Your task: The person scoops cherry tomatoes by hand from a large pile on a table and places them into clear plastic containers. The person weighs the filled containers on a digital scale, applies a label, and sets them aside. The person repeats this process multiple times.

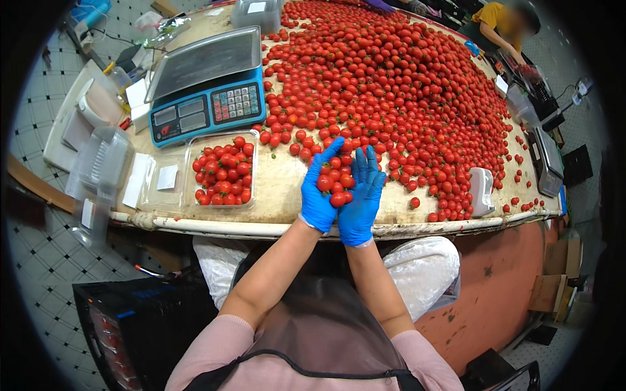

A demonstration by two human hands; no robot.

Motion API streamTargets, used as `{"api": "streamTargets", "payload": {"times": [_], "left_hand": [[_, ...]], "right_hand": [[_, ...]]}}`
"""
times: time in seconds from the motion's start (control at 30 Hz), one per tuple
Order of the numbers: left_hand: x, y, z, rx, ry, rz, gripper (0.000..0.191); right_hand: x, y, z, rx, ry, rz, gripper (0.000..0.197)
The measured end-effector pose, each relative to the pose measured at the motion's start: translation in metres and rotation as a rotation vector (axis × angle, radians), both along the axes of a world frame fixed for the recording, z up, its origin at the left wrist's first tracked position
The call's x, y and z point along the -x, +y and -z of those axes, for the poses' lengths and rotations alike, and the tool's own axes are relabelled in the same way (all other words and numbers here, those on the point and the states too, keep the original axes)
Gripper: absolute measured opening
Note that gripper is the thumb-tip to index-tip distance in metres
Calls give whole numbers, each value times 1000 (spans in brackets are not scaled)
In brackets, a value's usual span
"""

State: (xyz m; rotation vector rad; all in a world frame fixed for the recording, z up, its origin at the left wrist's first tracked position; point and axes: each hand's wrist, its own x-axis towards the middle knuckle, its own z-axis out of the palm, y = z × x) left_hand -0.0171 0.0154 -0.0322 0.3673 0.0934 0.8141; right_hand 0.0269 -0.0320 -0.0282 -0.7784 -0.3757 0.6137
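Note:
Both hands wear blue gloves and lie side by side, palms up, over the table's near edge. My left hand (318,195) and my right hand (361,200) form a cup around several red cherry tomatoes (336,184), some with green stems. The tomatoes rest mostly between the palms, against the left one. Beyond the fingertips spreads a large heap of cherry tomatoes (391,83). To the left, an open clear plastic container (253,168) holds many tomatoes, its lid (164,188) folded out beside it with a white label.
A blue digital scale (208,110) with a metal pan stands behind the container. Stacked clear containers (105,156) are at the left edge, more (257,17) at the back. A white tape dispenser (481,190) and a second scale (547,161) sit right. Another person (499,24) works at far right.

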Motion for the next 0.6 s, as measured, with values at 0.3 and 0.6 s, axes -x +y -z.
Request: {"api": "streamTargets", "payload": {"times": [0.3,0.6], "left_hand": [[-32,-23,-35,-505,431,-198,48],[-36,-31,-39,-132,112,-214,48]], "right_hand": [[-23,-1,5,-35,181,-111,48],[-47,-4,19,-451,642,-265,54]]}}
